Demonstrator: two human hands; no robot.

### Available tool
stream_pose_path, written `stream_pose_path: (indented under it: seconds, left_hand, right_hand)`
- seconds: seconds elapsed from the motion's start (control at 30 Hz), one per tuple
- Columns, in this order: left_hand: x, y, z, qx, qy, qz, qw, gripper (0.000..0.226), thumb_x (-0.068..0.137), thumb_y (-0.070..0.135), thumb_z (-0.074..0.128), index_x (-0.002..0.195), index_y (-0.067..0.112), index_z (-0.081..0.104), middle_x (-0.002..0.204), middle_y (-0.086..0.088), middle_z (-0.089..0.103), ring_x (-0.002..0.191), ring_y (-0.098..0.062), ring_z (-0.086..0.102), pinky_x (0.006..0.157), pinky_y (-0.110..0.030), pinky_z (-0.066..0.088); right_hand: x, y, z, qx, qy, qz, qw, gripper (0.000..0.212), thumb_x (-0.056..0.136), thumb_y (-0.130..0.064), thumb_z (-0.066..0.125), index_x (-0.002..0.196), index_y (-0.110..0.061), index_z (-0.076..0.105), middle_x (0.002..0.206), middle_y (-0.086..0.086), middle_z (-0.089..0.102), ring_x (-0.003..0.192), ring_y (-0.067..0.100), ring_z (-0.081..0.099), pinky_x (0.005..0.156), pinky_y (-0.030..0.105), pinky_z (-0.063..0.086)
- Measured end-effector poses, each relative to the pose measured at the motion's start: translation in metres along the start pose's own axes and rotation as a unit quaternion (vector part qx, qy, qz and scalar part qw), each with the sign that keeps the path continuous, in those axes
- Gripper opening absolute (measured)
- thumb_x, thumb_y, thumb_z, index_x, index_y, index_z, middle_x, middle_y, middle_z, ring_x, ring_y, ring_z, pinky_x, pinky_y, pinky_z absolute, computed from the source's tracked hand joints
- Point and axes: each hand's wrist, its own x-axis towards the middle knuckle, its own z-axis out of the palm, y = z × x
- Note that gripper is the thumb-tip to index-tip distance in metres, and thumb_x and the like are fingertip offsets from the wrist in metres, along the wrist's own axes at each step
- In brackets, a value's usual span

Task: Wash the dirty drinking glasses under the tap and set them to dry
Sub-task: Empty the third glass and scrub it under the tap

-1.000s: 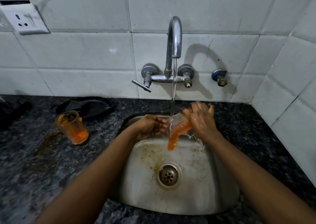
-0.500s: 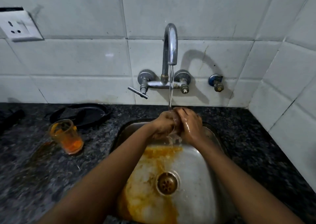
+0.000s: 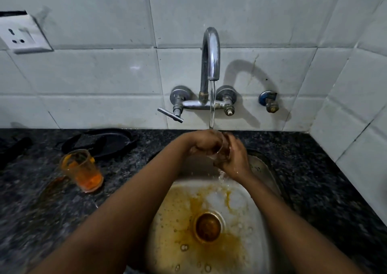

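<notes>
A clear drinking glass (image 3: pixel 222 150) is held over the steel sink (image 3: pixel 261 169), right under the water running from the chrome tap (image 3: pixel 210 58). My right hand (image 3: pixel 234 160) is wrapped around its outside. The fingers of my left hand (image 3: pixel 204 142) are at its mouth and seem to reach inside, so most of the glass is hidden. A second glass (image 3: pixel 83 170), streaked with orange liquid, stands upright on the dark granite counter (image 3: pixel 31 211) to the left of the sink.
Orange-brown water pools around the sink drain (image 3: pixel 208 227). A black pan (image 3: pixel 100 143) lies on the counter behind the dirty glass. The tap lever (image 3: pixel 170 115) sticks out to the left. A wall socket (image 3: pixel 21 36) is at upper left; tiled walls close the back and right.
A second ago my right hand tipped orange liquid out of the glass into the sink. Both hands have since closed around the glass under the stream, and orange water has spread over the basin.
</notes>
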Motion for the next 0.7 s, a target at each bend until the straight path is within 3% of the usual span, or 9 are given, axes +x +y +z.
stream_pose_path:
  seconds: [0.03,0.1,0.13,0.23,0.3,0.4,0.5,0.6,0.7]
  left_hand:
    - [-0.002,-0.001,-0.003,-0.076,0.012,-0.009,0.997,0.025,0.089,-0.006,0.043,0.073,0.005,0.059,0.060,-0.002,0.063,0.048,-0.002,0.060,0.050,-0.012,0.049]
    - [-0.002,-0.005,0.002,0.012,0.038,-0.011,0.999,0.014,0.086,-0.006,0.049,0.085,-0.001,0.062,0.074,-0.006,0.065,0.060,-0.008,0.062,0.055,-0.014,0.051]
    - [0.000,-0.009,0.006,0.127,0.043,-0.008,0.991,0.015,0.085,-0.003,0.052,0.097,-0.004,0.062,0.090,-0.011,0.064,0.075,-0.015,0.063,0.068,-0.019,0.054]
    - [0.011,-0.020,0.017,0.387,0.036,0.019,0.921,0.032,0.087,0.008,0.055,0.118,0.001,0.054,0.121,-0.017,0.054,0.110,-0.029,0.054,0.097,-0.036,0.045]
    - [0.010,-0.015,0.022,0.495,0.038,0.023,0.868,0.034,0.092,0.010,0.049,0.124,0.001,0.049,0.129,-0.018,0.050,0.116,-0.030,0.051,0.101,-0.039,0.043]
    - [0.008,-0.004,0.025,0.562,0.020,0.053,0.825,0.035,0.093,0.008,0.044,0.127,0.000,0.048,0.130,-0.017,0.051,0.117,-0.029,0.051,0.100,-0.034,0.041]
    - [0.004,-0.002,0.018,0.449,0.031,0.070,0.890,0.030,0.092,0.008,0.047,0.120,0.001,0.054,0.121,-0.012,0.056,0.111,-0.023,0.055,0.095,-0.028,0.043]
    - [-0.010,-0.003,-0.001,0.154,-0.026,0.026,0.987,0.024,0.092,-0.003,0.042,0.111,-0.010,0.055,0.096,-0.013,0.058,0.081,-0.012,0.056,0.073,-0.020,0.044]
    - [-0.008,-0.016,-0.007,0.068,0.171,0.094,0.978,0.026,0.096,0.017,0.042,0.098,0.001,0.061,0.088,-0.011,0.064,0.081,-0.020,0.058,0.078,-0.031,0.046]
  right_hand:
    - [0.000,0.001,-0.001,-0.020,0.005,-0.002,1.000,0.082,0.053,-0.007,0.085,0.126,-0.009,0.048,0.117,0.014,0.052,0.104,0.028,0.053,0.081,0.030,0.043]
    - [0.001,0.000,-0.001,-0.049,-0.010,-0.027,0.998,0.083,0.053,-0.010,0.084,0.128,-0.010,0.047,0.120,0.016,0.051,0.106,0.032,0.054,0.083,0.038,0.048]
    - [0.001,0.000,-0.001,-0.068,-0.027,-0.040,0.997,0.085,0.054,-0.010,0.083,0.130,-0.012,0.046,0.124,0.015,0.050,0.109,0.032,0.053,0.087,0.042,0.049]
    - [0.000,0.002,0.001,-0.129,-0.065,-0.076,0.987,0.088,0.058,-0.011,0.083,0.135,-0.019,0.041,0.134,0.012,0.047,0.120,0.033,0.047,0.097,0.046,0.046]
    - [-0.002,0.005,0.003,-0.140,-0.051,-0.095,0.984,0.089,0.057,-0.014,0.085,0.134,-0.018,0.042,0.132,0.014,0.050,0.120,0.036,0.047,0.100,0.049,0.043]
    - [-0.003,0.007,-0.001,-0.125,-0.026,-0.100,0.987,0.091,0.053,-0.020,0.087,0.132,-0.018,0.043,0.127,0.014,0.055,0.117,0.035,0.051,0.098,0.050,0.044]
    - [-0.003,-0.002,-0.012,-0.057,-0.062,-0.089,0.992,0.092,0.053,-0.015,0.088,0.133,-0.011,0.044,0.129,0.015,0.054,0.117,0.031,0.053,0.097,0.043,0.047]
    - [-0.009,-0.010,-0.020,-0.039,-0.107,-0.003,0.993,0.094,0.055,-0.018,0.088,0.135,-0.014,0.038,0.123,0.012,0.058,0.109,0.028,0.058,0.082,0.029,0.047]
    - [-0.015,-0.011,-0.021,-0.095,-0.093,0.087,0.987,0.090,0.059,-0.035,0.084,0.129,-0.016,0.032,0.116,0.013,0.061,0.103,0.033,0.060,0.071,0.028,0.042]
